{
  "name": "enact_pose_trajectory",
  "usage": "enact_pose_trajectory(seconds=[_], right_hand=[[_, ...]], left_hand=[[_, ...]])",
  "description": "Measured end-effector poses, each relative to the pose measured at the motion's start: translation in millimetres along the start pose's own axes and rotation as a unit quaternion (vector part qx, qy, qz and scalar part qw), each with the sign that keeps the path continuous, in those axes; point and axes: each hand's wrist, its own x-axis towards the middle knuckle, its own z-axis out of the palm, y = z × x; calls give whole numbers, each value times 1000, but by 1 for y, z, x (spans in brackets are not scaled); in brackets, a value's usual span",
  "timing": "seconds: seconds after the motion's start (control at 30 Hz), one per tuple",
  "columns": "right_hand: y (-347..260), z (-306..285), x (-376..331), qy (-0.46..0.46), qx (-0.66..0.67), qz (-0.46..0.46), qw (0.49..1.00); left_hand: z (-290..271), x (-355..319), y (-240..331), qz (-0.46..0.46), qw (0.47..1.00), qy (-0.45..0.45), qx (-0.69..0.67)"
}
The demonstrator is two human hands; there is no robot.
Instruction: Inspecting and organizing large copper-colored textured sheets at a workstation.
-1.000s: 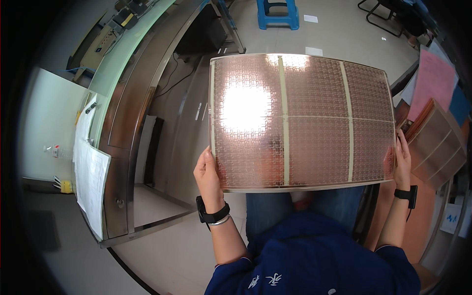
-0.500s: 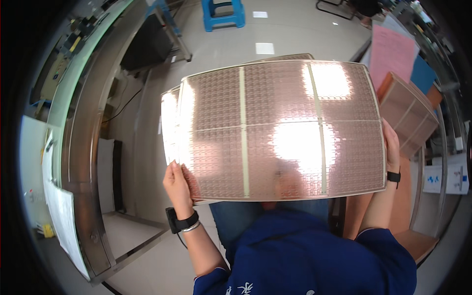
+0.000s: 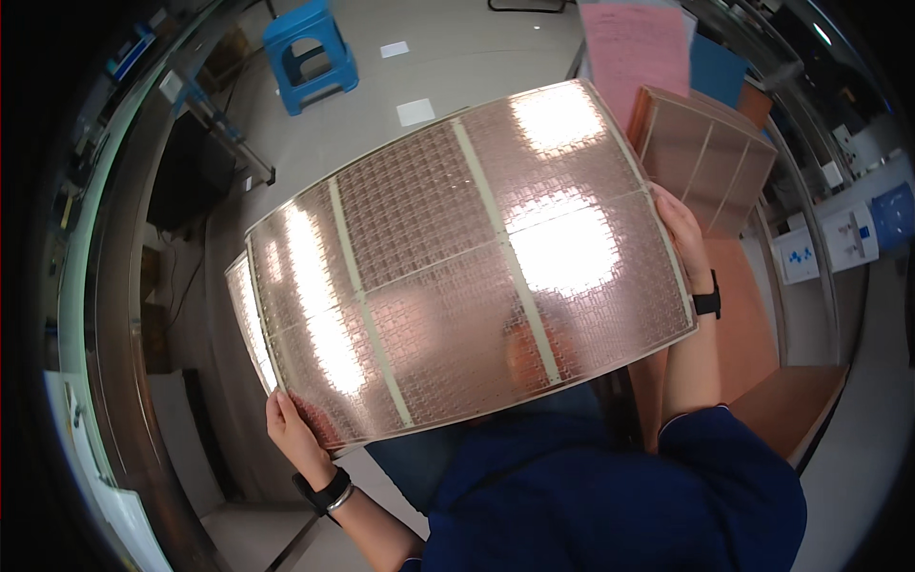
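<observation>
A large copper-coloured circuit board panel spans the space before my body, divided by pale strips into blocks of small shiny patterns. At least one more panel lies under it, showing along the left edge. My left hand is closed on the lower left edge, thumb on top. My right hand grips the right edge, its fingers partly hidden behind the panels. Held up off any surface, the panels slant with their right end farther from me. Bright glare covers parts of the top face.
To the right, similar copper panels lean upright on a brown rack, beside a pink sheet and a blue sheet. A metal-edged bench runs along the left. A blue stool stands on the floor ahead.
The panels have gone from nearly level to slanted in view, left end nearer me and right end farther. The surroundings have shifted left and turned. Both hands keep their grip.
</observation>
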Motion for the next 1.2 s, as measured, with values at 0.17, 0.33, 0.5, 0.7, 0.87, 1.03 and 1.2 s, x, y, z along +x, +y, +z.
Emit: enact_pose_trajectory(seconds=[0.17,0.33,0.5,0.7,0.87,1.03,1.2], right_hand=[[-1,-13,-1,-93,95,81,988],[-4,5,-5,-92,103,56,989],[1,6,-6,-69,163,32,984],[32,52,-6,0,218,20,976],[47,122,-36,-84,280,109,950],[53,71,-20,-190,398,98,892],[18,82,7,-119,379,78,915]], left_hand=[[-8,6,-4,-50,995,-31,-84],[-23,0,28,-98,980,-95,-147],[-48,-1,78,-51,874,-237,-421],[27,-28,94,52,710,-227,-664],[102,-75,109,-75,842,-173,-505],[77,-51,112,-45,853,-196,-481],[50,-34,112,-36,852,-237,-465]])
